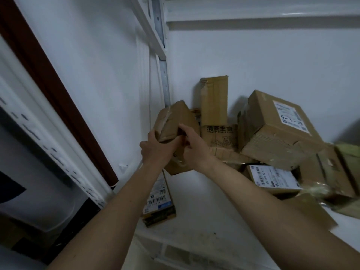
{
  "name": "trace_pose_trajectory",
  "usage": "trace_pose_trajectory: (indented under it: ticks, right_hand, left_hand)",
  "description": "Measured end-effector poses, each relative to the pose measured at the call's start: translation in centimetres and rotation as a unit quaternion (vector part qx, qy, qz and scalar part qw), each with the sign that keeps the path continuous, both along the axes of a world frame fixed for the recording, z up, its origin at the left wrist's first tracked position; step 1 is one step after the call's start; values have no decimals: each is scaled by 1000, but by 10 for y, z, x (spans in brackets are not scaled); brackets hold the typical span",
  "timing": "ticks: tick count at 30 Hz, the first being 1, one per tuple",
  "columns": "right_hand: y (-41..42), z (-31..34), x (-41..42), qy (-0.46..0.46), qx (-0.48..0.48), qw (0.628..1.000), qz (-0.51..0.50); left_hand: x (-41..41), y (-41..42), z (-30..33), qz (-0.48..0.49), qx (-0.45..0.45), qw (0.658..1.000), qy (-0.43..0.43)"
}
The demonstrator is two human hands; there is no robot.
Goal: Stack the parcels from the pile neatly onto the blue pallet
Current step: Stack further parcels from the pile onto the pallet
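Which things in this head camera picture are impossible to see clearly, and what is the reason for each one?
- Blue pallet: not in the head view at all.
- Parcels at the right edge: cut off and motion-blurred.
- Label on the large tilted box: print too small; only handwritten digits show.
- Lower front of the small box: covered by the left hand and right hand.

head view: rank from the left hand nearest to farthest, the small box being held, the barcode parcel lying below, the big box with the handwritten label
1. Small box: in the left hand itself, the right hand also on it.
2. Barcode parcel: lying below the left forearm, on the white surface.
3. Big box with the handwritten label: farthest, off to the right on top of the pile.
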State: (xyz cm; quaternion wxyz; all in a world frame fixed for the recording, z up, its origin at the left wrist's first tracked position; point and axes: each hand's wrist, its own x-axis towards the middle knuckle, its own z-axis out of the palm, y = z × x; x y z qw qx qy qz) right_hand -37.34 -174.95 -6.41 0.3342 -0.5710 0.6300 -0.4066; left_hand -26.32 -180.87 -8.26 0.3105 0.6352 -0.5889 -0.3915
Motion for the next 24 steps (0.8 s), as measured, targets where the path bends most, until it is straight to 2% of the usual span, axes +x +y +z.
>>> trace_pose_trajectory:
  ticks: [7, 11, 14, 20, 24]
  right_hand:
    - [19, 5, 0, -17, 32, 998, -55]
    - [39, 6, 4, -155, 78, 982, -78]
    - [48, 7, 8, -187, 82, 974, -101]
    - [73, 20, 11, -153, 34, 978, -141]
    - [102, 35, -3, -130, -10, 979, -158]
  left_hand:
    - [20, 22, 9, -26, -39, 996, 78]
    - [35, 36, 12, -40, -25, 989, 139]
    - [44, 46, 13, -55, -18, 984, 169]
    - [49, 66, 23, -114, -36, 974, 194]
    - [33, 88, 33, -169, -88, 962, 196]
